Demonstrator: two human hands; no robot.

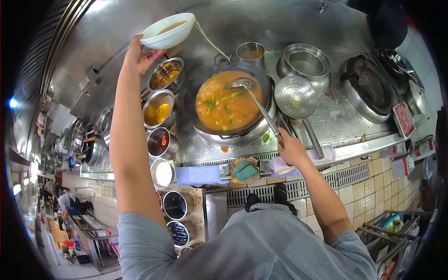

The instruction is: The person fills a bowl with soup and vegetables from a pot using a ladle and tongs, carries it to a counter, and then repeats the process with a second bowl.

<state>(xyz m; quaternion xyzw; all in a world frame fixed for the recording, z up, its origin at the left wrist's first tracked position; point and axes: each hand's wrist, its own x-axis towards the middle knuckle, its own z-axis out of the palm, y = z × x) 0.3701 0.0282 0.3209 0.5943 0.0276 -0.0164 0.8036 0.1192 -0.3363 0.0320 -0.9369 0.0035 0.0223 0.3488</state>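
My left hand (143, 57), raised at the upper left, grips a white bowl (170, 36) by its underside and near edge. The bowl is tilted to the right with some tan liquid in it, and a thin pale stream (211, 41) falls from its rim toward the far side of the wok. Orange-red soup (219, 105) with green pieces and pale bits fills the wok (190, 109) on the burner. My right hand (291, 148) is closed around the handle of a ladle (263, 109), whose head rests in the soup's far right part.
Right of the wok lie a perforated skimmer (296, 97) and a metal pot (306, 63). Metal bowls of yellow oil (158, 109) and other containers line the left. A folded green cloth (245, 171) sits on the front edge. A person (70, 204) bends at the far left.
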